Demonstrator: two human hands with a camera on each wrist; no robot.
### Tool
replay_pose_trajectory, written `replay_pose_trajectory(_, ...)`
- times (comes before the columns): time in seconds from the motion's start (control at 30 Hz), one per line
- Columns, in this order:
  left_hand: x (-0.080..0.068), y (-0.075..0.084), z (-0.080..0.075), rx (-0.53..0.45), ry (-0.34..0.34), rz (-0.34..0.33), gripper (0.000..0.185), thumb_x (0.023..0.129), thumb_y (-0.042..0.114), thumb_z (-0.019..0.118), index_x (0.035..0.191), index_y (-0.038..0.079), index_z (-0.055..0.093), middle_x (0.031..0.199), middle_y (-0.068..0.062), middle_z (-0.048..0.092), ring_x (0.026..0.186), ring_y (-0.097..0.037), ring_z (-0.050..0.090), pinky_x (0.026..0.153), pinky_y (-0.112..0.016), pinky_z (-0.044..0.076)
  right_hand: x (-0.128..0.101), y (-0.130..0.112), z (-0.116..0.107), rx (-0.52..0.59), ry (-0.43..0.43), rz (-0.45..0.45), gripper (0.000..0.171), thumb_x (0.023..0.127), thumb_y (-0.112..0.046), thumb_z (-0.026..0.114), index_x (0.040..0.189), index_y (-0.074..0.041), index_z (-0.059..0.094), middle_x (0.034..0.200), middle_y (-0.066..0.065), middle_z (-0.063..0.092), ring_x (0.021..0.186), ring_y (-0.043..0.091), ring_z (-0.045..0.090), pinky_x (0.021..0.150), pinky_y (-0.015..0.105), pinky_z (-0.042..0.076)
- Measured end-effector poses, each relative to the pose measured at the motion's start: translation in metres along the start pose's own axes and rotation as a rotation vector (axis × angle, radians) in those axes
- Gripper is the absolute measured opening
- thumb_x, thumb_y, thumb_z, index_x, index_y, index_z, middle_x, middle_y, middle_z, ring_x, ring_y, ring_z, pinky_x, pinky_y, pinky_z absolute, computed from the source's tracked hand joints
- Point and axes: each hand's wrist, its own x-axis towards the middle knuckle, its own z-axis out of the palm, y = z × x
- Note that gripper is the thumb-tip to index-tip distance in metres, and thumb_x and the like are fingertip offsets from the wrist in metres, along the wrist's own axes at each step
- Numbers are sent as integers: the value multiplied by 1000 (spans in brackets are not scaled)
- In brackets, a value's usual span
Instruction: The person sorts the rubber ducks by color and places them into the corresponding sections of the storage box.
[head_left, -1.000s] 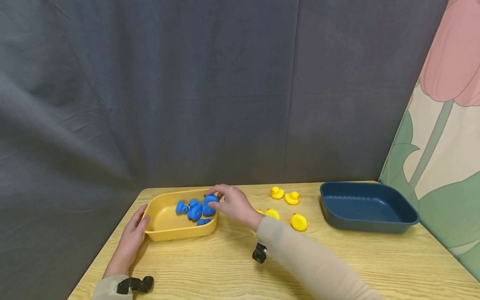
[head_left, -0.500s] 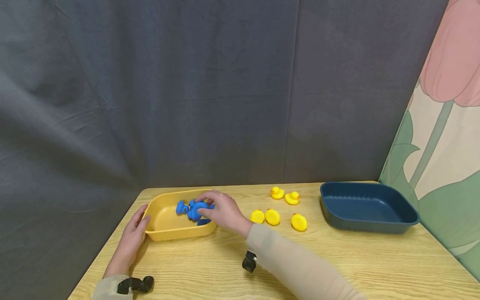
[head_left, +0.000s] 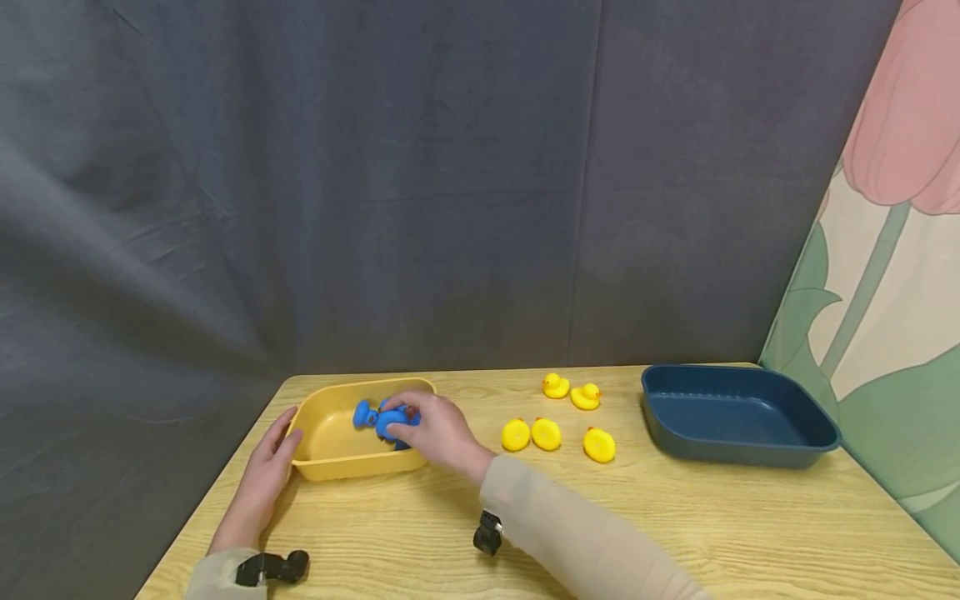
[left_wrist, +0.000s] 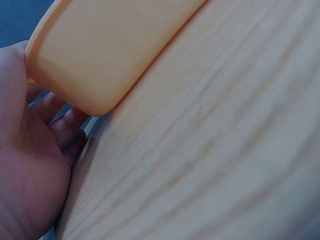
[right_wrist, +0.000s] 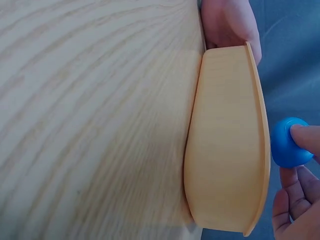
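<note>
A yellow tub [head_left: 356, 468] stands at the table's left. My left hand [head_left: 262, 471] holds its left end, thumb over the rim and fingers along the outside. Over the tub's right half, my right hand [head_left: 442, 432] pinches a blue rubber duck [head_left: 390, 423] between thumb and fingers. In the right wrist view that duck [right_wrist: 290, 142] shows just above the rim. Beneath and beside it lie other blue ducks [head_left: 363, 414], partly hidden by the right hand.
Several yellow rubber ducks [head_left: 546, 434] lie on the wooden table [head_left: 420, 533] right of the tub, some tipped over. A dark blue tub [head_left: 738, 454] stands farther right. A grey curtain [head_left: 450, 183] hangs behind the table.
My right hand has moved left and slightly down with the blue duck, from the tub's right rim toward its middle. The left hand has stayed on the tub.
</note>
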Motion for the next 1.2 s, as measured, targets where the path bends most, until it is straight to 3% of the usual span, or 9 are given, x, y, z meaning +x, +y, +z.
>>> replay_pose_trajectory(0.4, -1, 3, 2, 0, 1, -8, 68, 121, 34, 44, 180, 19, 13, 185, -12, 10, 169, -33, 9, 136, -53, 15, 1, 4, 12, -12, 9, -13, 21, 99, -22, 87, 119, -23, 83, 100, -9, 74, 82, 10, 62, 74, 27, 54)
replay_pose_trajectory(0.8, -1, 3, 1, -3, -2, -11, 69, 121, 35, 45, 180, 20, 12, 185, -11, 10, 169, -32, 9, 136, -52, 15, 2, 8, 16, -27, 5, 13, 26, 100, -23, 86, 126, -21, 83, 115, -4, 78, 86, 9, 64, 81, 28, 57)
replay_pose_trajectory(1.0, -2, 3, 1, -5, 1, -13, 69, 121, 34, 45, 180, 20, 13, 185, -12, 10, 169, -32, 9, 136, -52, 15, 2, 8, 18, -31, 4, 4, 29, 102, -23, 84, 130, -19, 82, 113, -3, 79, 87, 9, 65, 79, 27, 57)
replay_pose_trajectory(1.2, -2, 3, 1, -1, 7, -14, 69, 120, 35, 45, 180, 20, 13, 185, -12, 10, 169, -33, 9, 136, -52, 15, 2, 8, 18, -25, -1, -5, 35, 104, -17, 81, 138, -15, 78, 133, 4, 77, 110, 17, 75, 89, 29, 61)
